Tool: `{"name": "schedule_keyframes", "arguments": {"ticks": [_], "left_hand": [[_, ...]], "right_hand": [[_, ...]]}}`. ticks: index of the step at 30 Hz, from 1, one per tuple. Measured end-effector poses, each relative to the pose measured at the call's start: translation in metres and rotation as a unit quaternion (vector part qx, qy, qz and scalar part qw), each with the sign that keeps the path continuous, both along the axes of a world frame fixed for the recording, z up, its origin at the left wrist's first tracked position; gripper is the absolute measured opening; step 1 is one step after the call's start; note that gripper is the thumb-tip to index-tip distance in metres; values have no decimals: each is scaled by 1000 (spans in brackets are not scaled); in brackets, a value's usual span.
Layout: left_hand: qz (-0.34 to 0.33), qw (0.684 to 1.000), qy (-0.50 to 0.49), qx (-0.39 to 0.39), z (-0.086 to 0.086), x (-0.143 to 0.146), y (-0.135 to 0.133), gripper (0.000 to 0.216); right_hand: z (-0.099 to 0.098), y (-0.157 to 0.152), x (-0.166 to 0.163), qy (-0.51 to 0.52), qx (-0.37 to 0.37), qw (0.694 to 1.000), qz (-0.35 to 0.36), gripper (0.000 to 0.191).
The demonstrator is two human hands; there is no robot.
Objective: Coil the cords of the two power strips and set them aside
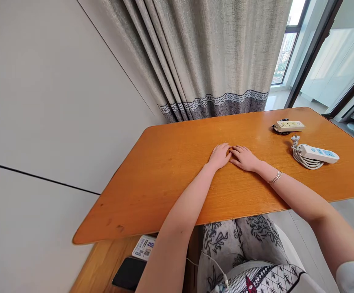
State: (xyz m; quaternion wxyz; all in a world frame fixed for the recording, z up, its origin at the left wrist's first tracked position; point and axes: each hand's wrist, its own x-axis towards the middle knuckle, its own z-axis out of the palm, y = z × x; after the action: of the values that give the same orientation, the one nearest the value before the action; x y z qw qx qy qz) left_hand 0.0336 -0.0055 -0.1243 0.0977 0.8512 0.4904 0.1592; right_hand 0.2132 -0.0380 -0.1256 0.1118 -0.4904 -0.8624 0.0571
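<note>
My left hand (220,156) lies flat on the wooden table (164,162), palm down with nothing in it. Beside it, my right hand (244,158) also rests palm down on the tabletop, its fingers stretched toward the left hand; the fingertips of the two nearly meet. On the right part of the table are two power strips. The nearer one, a white power strip (319,153) with blue socket faces, has its pale cord (308,162) coiled next to it and its plug standing up. Behind it sits a cream power strip (289,126) with a black cord.
Grey curtains (219,49) hang behind the table, and a white panelled wall (42,101) runs along the left. Below the table's front edge, a black phone-like object (130,272) and a printed white card (144,247) lie on a wooden surface. A thin white cable (215,262) crosses my lap.
</note>
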Motion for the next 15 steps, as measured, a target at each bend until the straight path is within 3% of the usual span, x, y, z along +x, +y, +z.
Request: {"name": "schedule_keyframes", "arguments": {"ticks": [15], "left_hand": [[-1, 1000, 0, 7, 2, 0, -3, 43]], "right_hand": [[-2, 2, 3, 9, 9, 1000, 12, 61]]}}
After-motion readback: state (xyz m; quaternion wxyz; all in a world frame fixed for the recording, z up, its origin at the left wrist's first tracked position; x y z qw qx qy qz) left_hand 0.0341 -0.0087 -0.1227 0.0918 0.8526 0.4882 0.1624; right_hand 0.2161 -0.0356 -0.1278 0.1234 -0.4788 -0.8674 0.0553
